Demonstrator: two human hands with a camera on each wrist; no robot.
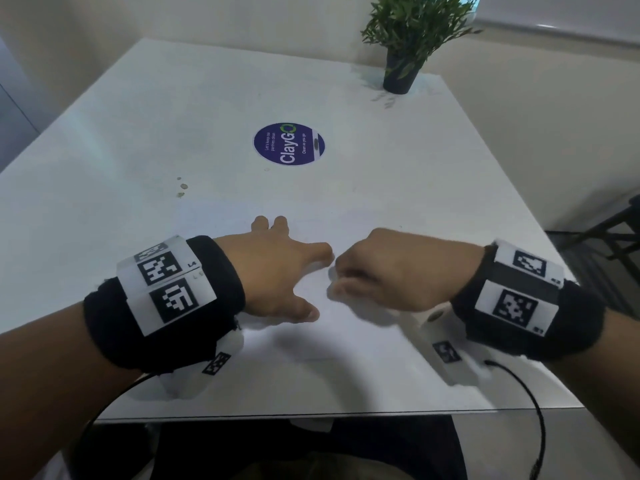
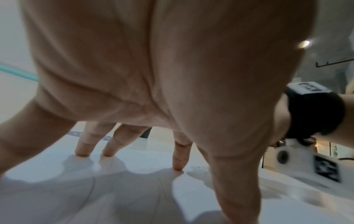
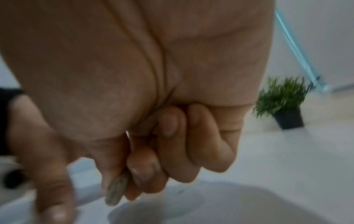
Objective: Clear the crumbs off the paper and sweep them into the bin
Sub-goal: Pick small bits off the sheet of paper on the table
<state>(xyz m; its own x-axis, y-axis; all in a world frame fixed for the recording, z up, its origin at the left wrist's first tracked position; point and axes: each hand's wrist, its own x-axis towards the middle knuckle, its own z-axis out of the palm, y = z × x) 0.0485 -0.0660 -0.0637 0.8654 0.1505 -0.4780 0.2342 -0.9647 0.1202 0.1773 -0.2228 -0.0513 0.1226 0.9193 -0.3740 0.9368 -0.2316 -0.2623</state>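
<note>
Nearest the table edge, both wrists carry black bands with coded white tags, each trailing a black cable [image 1: 530, 393]. The left hand [image 1: 273, 271] is spread, palm down, its straight fingertips [image 2: 179, 166] pressing on the sheet of white paper [image 1: 346, 341] that lies flat on the white table [image 1: 104, 150]. Just beside it, almost touching its forefinger, the right hand [image 1: 388, 271] is clenched over the paper; the right wrist view shows its curled fingers [image 3: 208, 148] pinching a small, flat, grey-green crumb [image 3: 116, 192] between thumb and forefinger. Beyond the paper's far left corner, three small crumbs [image 1: 181, 187] lie on the bare table. Farther out, at mid-table, is a round purple "ClayGo" sticker [image 1: 289, 144]. At the far right corner stands a potted plant [image 1: 410, 39], upright in a dark pot.
</note>
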